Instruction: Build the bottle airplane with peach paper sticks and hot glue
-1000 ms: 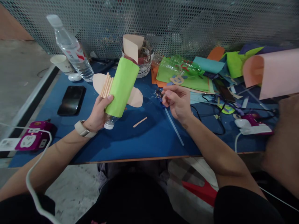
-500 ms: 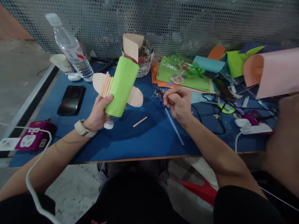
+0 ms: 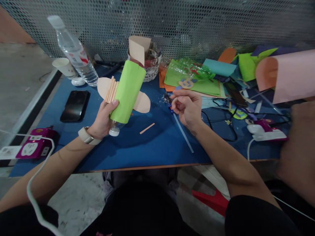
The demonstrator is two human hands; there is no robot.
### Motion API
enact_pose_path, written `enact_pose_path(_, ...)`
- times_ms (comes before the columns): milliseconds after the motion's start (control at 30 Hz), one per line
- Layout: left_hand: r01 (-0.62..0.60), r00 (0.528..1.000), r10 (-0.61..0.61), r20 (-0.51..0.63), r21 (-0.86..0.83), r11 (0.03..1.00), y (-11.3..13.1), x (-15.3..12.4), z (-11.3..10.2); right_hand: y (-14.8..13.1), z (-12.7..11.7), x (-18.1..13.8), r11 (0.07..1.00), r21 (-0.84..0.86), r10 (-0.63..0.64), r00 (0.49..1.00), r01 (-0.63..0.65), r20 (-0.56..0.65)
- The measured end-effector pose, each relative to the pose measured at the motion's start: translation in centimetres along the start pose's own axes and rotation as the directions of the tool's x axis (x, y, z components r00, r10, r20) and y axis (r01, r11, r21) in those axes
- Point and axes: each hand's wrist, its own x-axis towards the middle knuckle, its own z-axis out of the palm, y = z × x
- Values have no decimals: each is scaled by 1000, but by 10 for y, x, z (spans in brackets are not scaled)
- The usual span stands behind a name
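My left hand [image 3: 105, 119] is closed around a plastic bottle wrapped in green paper [image 3: 129, 90], held tilted above the table with its white cap [image 3: 114, 131] downward. Pale rounded paper wings [image 3: 142, 102] stick out on both sides of it. A row of short wooden sticks [image 3: 112, 90] sits between the left wing and the green wrap. Right of the bottle, my right hand [image 3: 187, 106] hovers with its index finger stretched out and the others curled, no object visible in it. Beneath that hand lies a long translucent stick [image 3: 184, 133]; one loose wooden stick [image 3: 147, 128] rests nearer the middle.
A phone [image 3: 75, 106], a water bottle [image 3: 76, 54] and a paper cup [image 3: 63, 67] stand to the left. Behind is a basket [image 3: 151, 72] against a perforated metal panel. Coloured paper, a green plastic bottle [image 3: 197, 68] and cables crowd the right. Purple power strips flank both sides.
The index finger of my right hand has straightened away from the thumb, out of a pinch. My left hand and the wrapped bottle have hardly moved.
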Motion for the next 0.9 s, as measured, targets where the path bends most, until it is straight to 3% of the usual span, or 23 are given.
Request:
enact_pose_path(100, -30, 999, 32, -36, 65, 997, -1, 2, -4, 2, -1, 1, 1000, -4, 12, 1000, -12, 9)
enact_pose_path(167, -137, 989, 147, -29, 228, 964, 3, 4, -11, 3, -2, 1, 999, -7, 42, 999, -42, 8)
enact_pose_path(267, -364, 920, 380, 95, 561, 743, 14, 10, -28, 3, -3, 1, 995, -1, 102, 995, -102, 15)
enact_pose_path(333, -433, 877, 442, 189, 711, 554, 20, 17, -41, 3, -3, 1, 993, -6, 121, 992, -121, 36)
enact_pose_path(467, -461, 863, 382, 331, 826, 325, 17, 31, -59, 5, -5, 0, 992, -57, 116, 989, -111, 91)
enact_pose_path(600, -465, 868, 266, 419, 875, 137, 12, 28, -52, 7, -7, 1, 989, -68, 136, 983, -128, 124)
enact_pose_path(767, -468, 883, 107, 458, 877, 106, 25, 7, -33, 6, -6, -1, 983, -24, 183, 956, -182, 227)
enact_pose_path(833, -487, 873, 108, 476, 863, 135, 33, 1, -28, 3, -2, -5, 979, -14, 199, 933, -204, 301)
enact_pose_path(900, -505, 860, 190, 473, 841, 193, 39, -3, -21, 0, 4, -11, 973, -4, 218, 907, -232, 361)
